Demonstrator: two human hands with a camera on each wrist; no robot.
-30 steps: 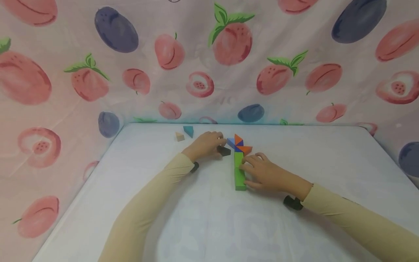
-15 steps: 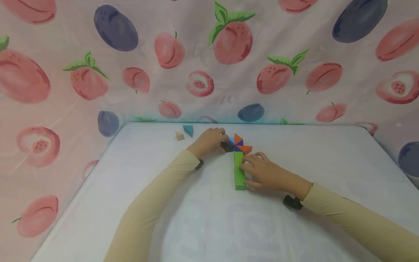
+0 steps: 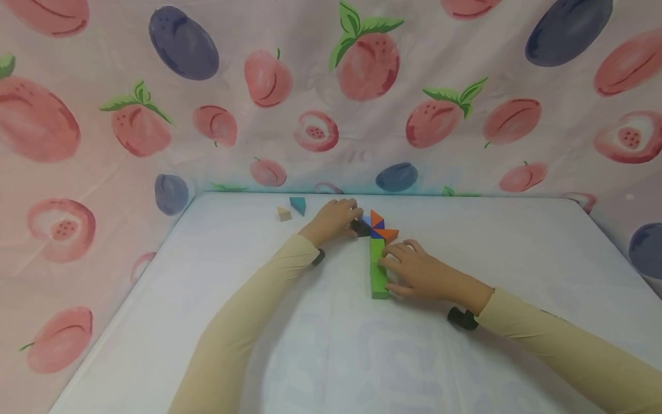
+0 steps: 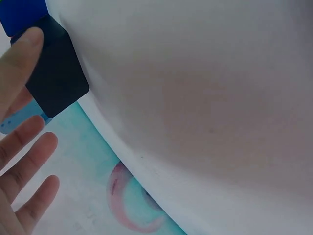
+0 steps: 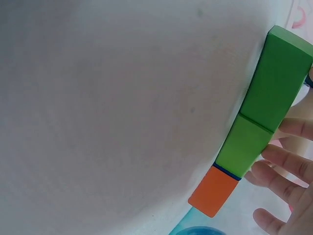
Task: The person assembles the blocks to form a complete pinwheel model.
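Observation:
My left hand [image 3: 333, 221] pinches a black block [image 3: 361, 228] between thumb and forefinger, against the left side of a pinwheel-like cluster. In the left wrist view, that black block [image 4: 61, 73] meets a blue block [image 4: 22, 17], while the other fingers are spread. Orange triangular blocks [image 3: 388, 234] and a light blue block [image 3: 366, 221] belong to the cluster. Below it, two green blocks [image 3: 379, 279] lie end to end like a stem. My right hand [image 3: 416, 270] rests loosely bent fingers and thumb along their right side; the right wrist view shows the green blocks [image 5: 276, 78] beside those fingers.
A teal triangular block [image 3: 297, 204] and a small natural-wood triangular block [image 3: 284, 214] lie at the back left of the white table [image 3: 310, 345]. A fruit-print cloth [image 3: 357, 138] hangs behind the table's far edge.
My left hand has moved right and slightly away from me, bringing the black block from a gap up against the cluster. The right hand keeps its place at the green blocks.

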